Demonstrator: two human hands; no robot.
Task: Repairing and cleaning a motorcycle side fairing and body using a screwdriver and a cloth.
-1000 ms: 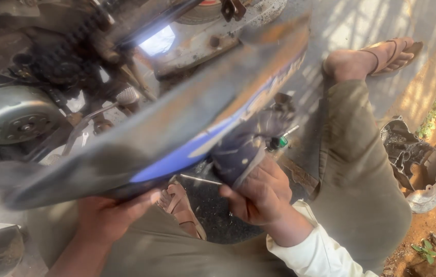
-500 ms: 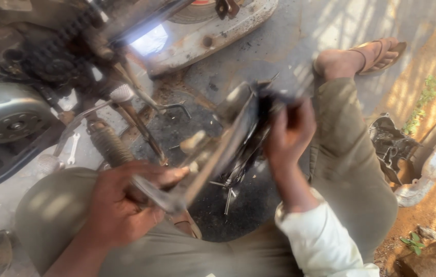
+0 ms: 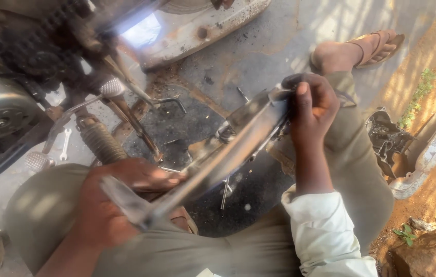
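You are gripping the long grey, blurred metal panel [image 3: 228, 154] with both hands: left hand [image 3: 110, 205] clenched at its lower end, right hand [image 3: 313, 105] clasping the upper. It is lifted free above the oily floor [image 3: 259, 56], not yet set down.

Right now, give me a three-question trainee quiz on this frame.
1. True or false: both hands grip the long grey panel.
2. Which hand holds the panel's far end, nearer the sandalled foot? A) left hand B) right hand
3. What small tool lies on the ground beside the coil spring?

Key:
1. True. The left hand holds the near end, the right hand the far end.
2. B.
3. A small spanner.
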